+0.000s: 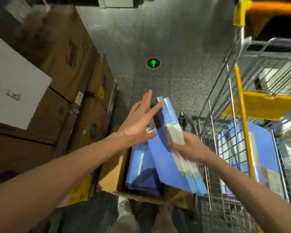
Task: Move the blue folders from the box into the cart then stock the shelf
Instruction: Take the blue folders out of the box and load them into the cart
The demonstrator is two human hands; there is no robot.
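Head view: an open brown cardboard box (114,175) sits on the speckled grey floor at the person's feet, and every place here is given from it.

Directly above the box, tilted and partly clear of its rim, is a bundle of blue plastic folders with white spine labels (166,148). The right hand (191,147) grips this bundle at its right edge, with fingers and thumb curled round the spines. The left hand (138,121) is flat, its fingers straight and spread, with the fingertips at the bundle's far end. Motion blur leaves it unclear whether they press the bundle or only reach it.

Inside the box lies a remaining stack of blue folders (141,170). Just right of the box stands a silver wire cart with yellow trim (241,106). Behind its mesh, a batch of blue folders (264,145) lies in the lower basket.

Left of the box rise stacked brown cartons (65,68). Beyond the box, a round green arrow marker (153,63) is set in the floor.

The first stage looks part-way done: some folders are in the cart, one bundle is in hand and a stack is left in the box. No shelf being stocked is in view, so that stage seems wholly ahead.
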